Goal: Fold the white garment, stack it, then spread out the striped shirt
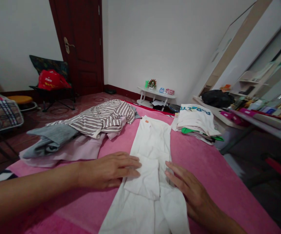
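A white long-sleeved top (152, 138) lies lengthwise on the pink bed cover (199, 162), its sides turned inward and its collar, with an orange tag, at the far end. A folded sleeve makes a squarish flap in the middle. My left hand (111, 170) rests with fingers stretched over that flap's left edge. On the other side, my right hand (189, 185) has its fingers extended along the garment's right edge, fingertips touching or just above the cloth. Neither hand is closed around anything.
Left on the bed is a loose heap with a striped shirt (103, 115) and a grey garment (51, 139). A stack of folded clothes (196, 122) stands at the right edge. Beyond are a small white table (155, 93) and a chair with a red bag (51, 80).
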Motion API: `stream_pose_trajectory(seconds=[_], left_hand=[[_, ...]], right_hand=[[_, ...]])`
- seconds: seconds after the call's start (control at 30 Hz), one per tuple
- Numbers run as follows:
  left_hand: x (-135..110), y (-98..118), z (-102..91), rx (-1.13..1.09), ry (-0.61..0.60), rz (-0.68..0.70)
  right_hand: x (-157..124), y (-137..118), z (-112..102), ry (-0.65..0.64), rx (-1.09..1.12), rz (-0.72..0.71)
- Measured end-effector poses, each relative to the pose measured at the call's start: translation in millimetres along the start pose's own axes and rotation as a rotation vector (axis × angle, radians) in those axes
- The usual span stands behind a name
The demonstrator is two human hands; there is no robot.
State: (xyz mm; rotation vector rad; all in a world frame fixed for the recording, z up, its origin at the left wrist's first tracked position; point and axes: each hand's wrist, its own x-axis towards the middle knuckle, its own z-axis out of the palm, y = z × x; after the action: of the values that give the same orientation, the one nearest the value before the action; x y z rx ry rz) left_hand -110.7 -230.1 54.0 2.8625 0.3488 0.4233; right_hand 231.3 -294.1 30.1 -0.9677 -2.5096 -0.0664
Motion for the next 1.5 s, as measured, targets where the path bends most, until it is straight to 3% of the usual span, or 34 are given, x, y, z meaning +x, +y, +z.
stream_pose_trajectory(seconds=[0.13, 0.2, 0.33, 0.47, 0.67, 0.77, 0.87, 1.0, 1.1, 1.2, 1.3, 1.4, 1.5], left_hand=[[12.3, 3.9, 4.2, -0.021, -0.052, 0.086], [15.2, 2.7, 7.9, -0.034, -0.047, 0.113], [12.3, 1.9, 12.9, -0.039, -0.033, 0.096], [7.6, 7.5, 10.1, -0.094, 0.021, 0.066], [20.5, 13.6, -12.7, -0.335, -0.044, -0.017], [31.7, 9.2, -16.8, -0.397, 0.030, -0.077], [41.3, 2.4, -7.6, -0.310, 0.114, -0.168], [55.1, -1.3, 11.3, -0.231, 0.002, -0.266], [64.6, 2.1, 15.9, -0.194, 0.044, -0.319], [65.7, 9.6, 7.6, -0.180, 0.095, -0.316], [55.4, 22.8, -7.0, -0.291, 0.062, -0.282], [40.5, 42.1, -17.6, -0.485, -0.040, -0.223], [29.7, 61.4, -20.1, -0.591, -0.212, -0.119]], right_hand=[[19.5, -2.9, 5.6, -0.069, -0.007, -0.132], [23.1, -1.7, 10.2, -0.052, -0.004, -0.133], [18.6, -3.7, 15.0, 0.074, 0.052, 0.031], [15.2, -21.7, 8.7, 0.107, 0.215, 0.163], [27.2, -53.5, -6.5, 0.069, 0.331, 0.018], [33.5, -60.2, -10.8, -0.006, 0.368, -0.028], [34.1, -65.3, -8.4, -0.047, 0.304, 0.049], [28.5, -74.9, 6.6, 0.039, 0.051, 0.084], [26.6, -80.7, 15.4, 0.070, 0.012, 0.121], [26.7, -79.1, 13.5, 0.109, 0.275, 0.281], [23.0, -68.7, 6.8, 0.174, 0.771, 0.605], [14.8, -56.3, 5.9, 0.290, 1.209, 0.910], [8.7, -53.5, 8.2, 0.326, 1.339, 0.970]])
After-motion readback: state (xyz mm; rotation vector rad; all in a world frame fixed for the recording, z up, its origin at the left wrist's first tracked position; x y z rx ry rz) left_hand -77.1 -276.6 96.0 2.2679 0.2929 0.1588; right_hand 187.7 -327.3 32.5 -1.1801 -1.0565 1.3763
